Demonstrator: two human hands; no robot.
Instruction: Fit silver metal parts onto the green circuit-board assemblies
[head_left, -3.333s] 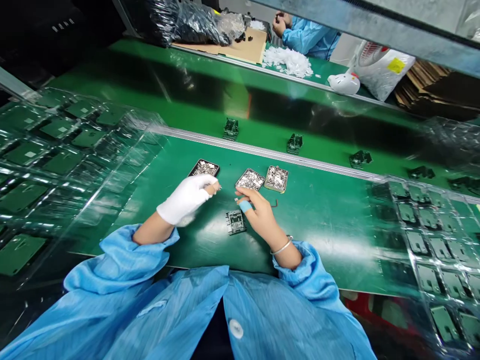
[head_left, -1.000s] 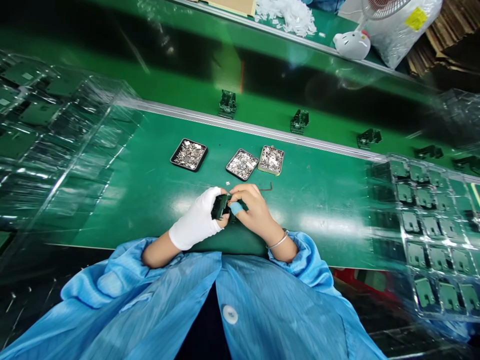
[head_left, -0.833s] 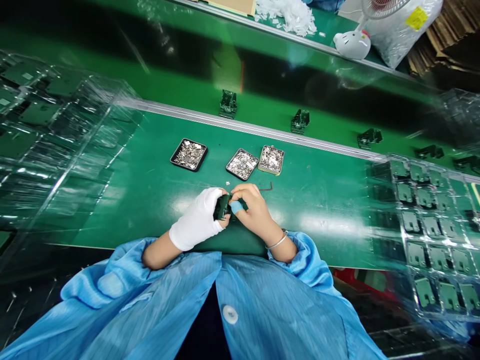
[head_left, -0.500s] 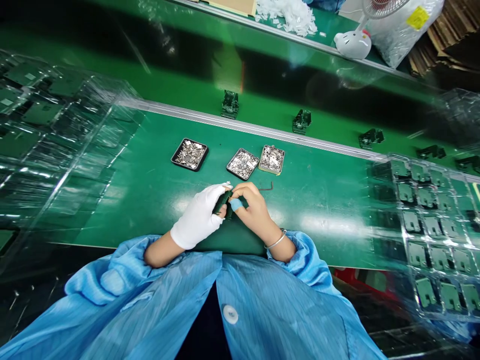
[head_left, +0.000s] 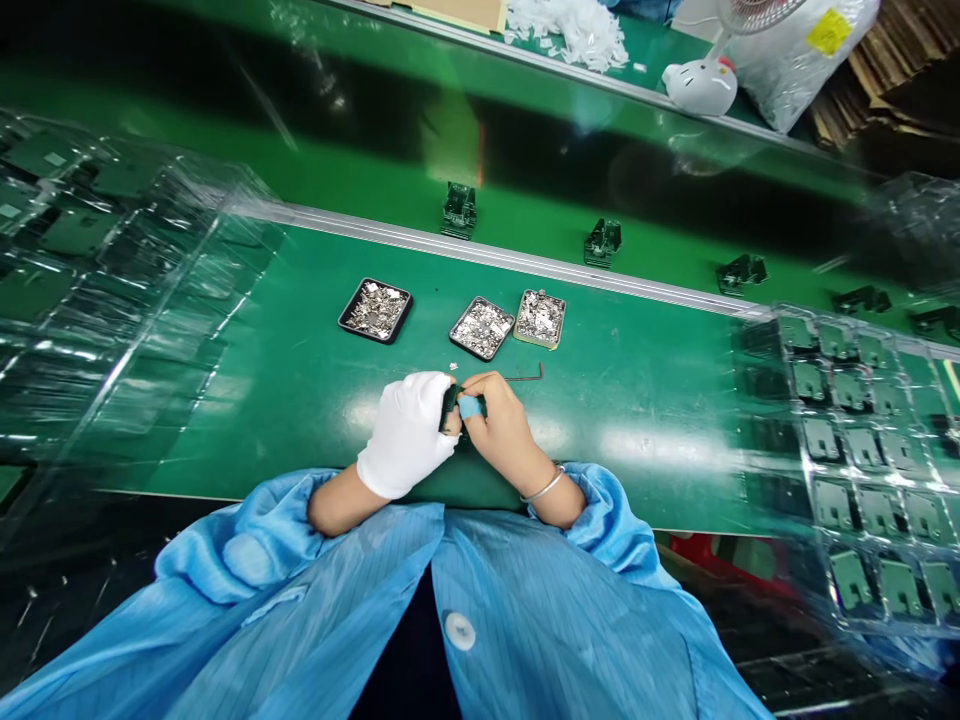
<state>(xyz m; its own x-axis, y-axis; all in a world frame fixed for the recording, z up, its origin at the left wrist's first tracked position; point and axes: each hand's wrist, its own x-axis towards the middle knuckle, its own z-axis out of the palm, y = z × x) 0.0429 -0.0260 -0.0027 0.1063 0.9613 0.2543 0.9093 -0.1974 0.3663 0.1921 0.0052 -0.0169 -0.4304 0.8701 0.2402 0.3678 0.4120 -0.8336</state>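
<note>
My left hand [head_left: 411, 428], in a white glove with bare fingertips, is closed around a small green circuit board [head_left: 450, 398]. From the other side, my right hand [head_left: 501, 420] pinches at the same board; one finger has a blue wrap [head_left: 469, 407]. Most of the board is hidden by my fingers. Just beyond my hands lie a hex key [head_left: 529, 377] and a tiny silver metal piece [head_left: 453, 366]. Farther up the green table are a black tray [head_left: 376, 311], a middle tray [head_left: 482, 328] and a yellowish-edged tray [head_left: 540, 319], each full of small metal parts.
Clear plastic trays of circuit boards stand at left [head_left: 112, 250] and right [head_left: 862, 450]. Behind a metal rail [head_left: 525, 263], several board stacks [head_left: 459, 210] sit in a row. A shelf at the back holds a white fan [head_left: 701, 88] and white plastic pieces [head_left: 574, 35].
My left hand has shifted slightly right and turned more upright around the board. The tiny silver piece now shows on the table beyond my fingers. My right hand stays nearly in place.
</note>
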